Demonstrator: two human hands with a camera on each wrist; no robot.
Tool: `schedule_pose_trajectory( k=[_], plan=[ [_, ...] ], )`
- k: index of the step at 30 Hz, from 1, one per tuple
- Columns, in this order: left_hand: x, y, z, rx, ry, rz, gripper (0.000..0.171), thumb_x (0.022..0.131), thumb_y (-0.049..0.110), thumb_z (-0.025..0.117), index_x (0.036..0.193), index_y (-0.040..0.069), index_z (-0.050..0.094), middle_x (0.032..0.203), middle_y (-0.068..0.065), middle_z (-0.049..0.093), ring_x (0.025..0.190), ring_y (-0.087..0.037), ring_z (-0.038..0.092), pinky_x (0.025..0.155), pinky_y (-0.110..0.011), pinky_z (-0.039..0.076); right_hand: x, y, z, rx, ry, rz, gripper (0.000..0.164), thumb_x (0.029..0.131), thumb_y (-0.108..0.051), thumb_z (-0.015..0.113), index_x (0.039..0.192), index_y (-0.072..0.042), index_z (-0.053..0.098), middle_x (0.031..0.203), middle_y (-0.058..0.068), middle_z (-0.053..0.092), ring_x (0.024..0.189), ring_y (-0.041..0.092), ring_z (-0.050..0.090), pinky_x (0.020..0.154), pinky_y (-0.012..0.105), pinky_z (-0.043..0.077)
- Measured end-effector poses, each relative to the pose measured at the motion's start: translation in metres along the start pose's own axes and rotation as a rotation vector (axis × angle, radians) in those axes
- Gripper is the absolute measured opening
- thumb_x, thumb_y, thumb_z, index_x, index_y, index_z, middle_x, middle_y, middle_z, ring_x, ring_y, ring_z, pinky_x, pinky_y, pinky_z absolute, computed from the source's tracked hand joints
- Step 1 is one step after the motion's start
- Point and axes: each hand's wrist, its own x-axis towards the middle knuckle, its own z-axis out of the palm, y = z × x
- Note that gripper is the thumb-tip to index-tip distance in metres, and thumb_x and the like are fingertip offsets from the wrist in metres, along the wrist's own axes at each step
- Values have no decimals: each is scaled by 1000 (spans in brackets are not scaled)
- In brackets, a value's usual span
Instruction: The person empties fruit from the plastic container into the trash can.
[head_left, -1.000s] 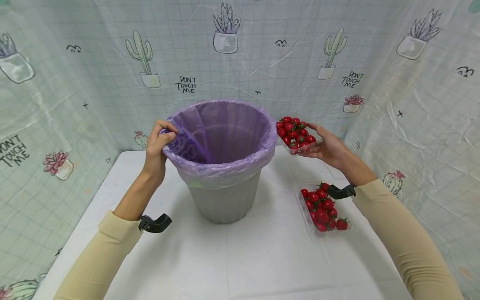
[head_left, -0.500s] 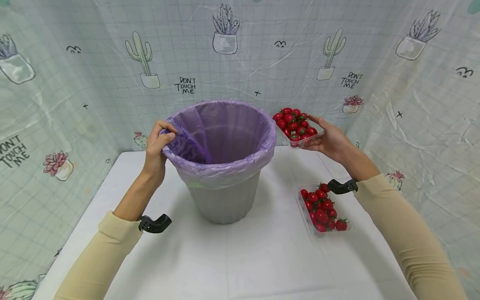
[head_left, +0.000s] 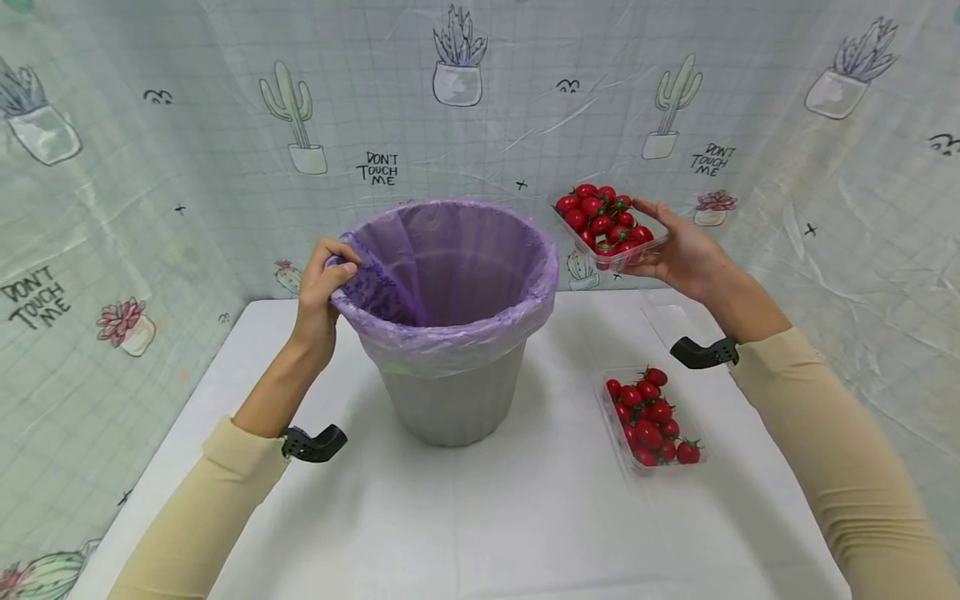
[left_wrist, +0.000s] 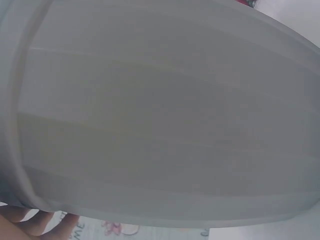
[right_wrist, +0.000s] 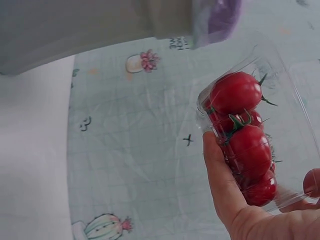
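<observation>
Held box: a clear plastic box (head_left: 613, 261) is held in the air by the right hand (head_left: 688, 257), off the far end of the table (head_left: 465, 525).
Box contents: red tomatoes (head_left: 600, 223) with green stems are heaped within the gripped box.
Right grip: the box is grasped at its near right side, with the thumb seen along one wall in the right wrist view.
Bin: a grey bin (head_left: 453, 400) is stood upright on the table, to the left of the right grip; its far right rim is just beside the held box, apart from it.
Left grip: the bin's left rim is clasped by the left hand (head_left: 321, 292), with the thumb laid over the edge.
Liner: a purple bag (head_left: 450, 354) is spread inside the bin and folded over its rim, and is pressed under the left grip.
Second box: another clear box (head_left: 641, 468) is set on the table, below the right grip and nearer the person; it is filled with tomatoes too.
Clear piece: a transparent plastic piece (head_left: 670, 319) is laid under the right wrist, partly hidden; its kind cannot be told.
Wrists: a black mount is worn behind each grip, next to a beige sleeve (head_left: 832, 450).
Backdrop: a sheet (head_left: 487, 137) printed with potted plants is hung beyond both grips.
</observation>
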Motion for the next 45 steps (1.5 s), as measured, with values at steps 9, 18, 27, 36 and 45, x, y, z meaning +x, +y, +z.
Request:
schedule_pose_trajectory(
  k=[9, 18, 27, 36, 45],
  plan=[
    [-1, -2, 2, 18, -7, -7, 16, 88, 18, 46, 96, 22, 59, 98, -2, 51, 80, -14, 49, 67, -25, 42, -4, -19, 2, 90, -13, -28, 63, 102, -55, 43, 162, -42, 27, 152, 15, 34, 112, 23, 66, 90, 40, 60],
    [-2, 0, 1, 20, -2, -13, 16, 89, 18, 46, 97, 22, 59, 99, 0, 51, 83, -14, 48, 68, -25, 42, -3, -37, 17, 66, -48, -22, 60, 103, -55, 43, 160, -44, 30, 171, 21, 5, 142, 39, 35, 84, 37, 63],
    [-1, 1, 2, 16, 1, -7, 16, 89, 18, 47, 97, 22, 60, 96, -1, 51, 78, -12, 49, 66, -24, 42, -5, -53, 34, 92, -91, -38, 59, 103, -53, 47, 159, -42, 34, 172, 17, 6, 134, 37, 51, 85, 41, 62],
    [0, 2, 4, 20, -4, 7, 17, 88, 18, 46, 96, 23, 60, 97, 0, 51, 82, -14, 48, 69, -26, 41, -4, -68, 56, 98, -147, -65, 53, 105, -49, 45, 156, -40, 40, 173, 17, 7, 139, 41, 48, 84, 42, 62],
    [-2, 2, 3, 23, 8, 8, 16, 88, 18, 46, 96, 22, 60, 96, 0, 51, 80, -13, 48, 67, -25, 41, 1, -76, 84, 118, -159, -84, 49, 107, -48, 41, 154, -39, 45, 171, 18, 15, 151, 50, 33, 89, 48, 58]
  ],
)
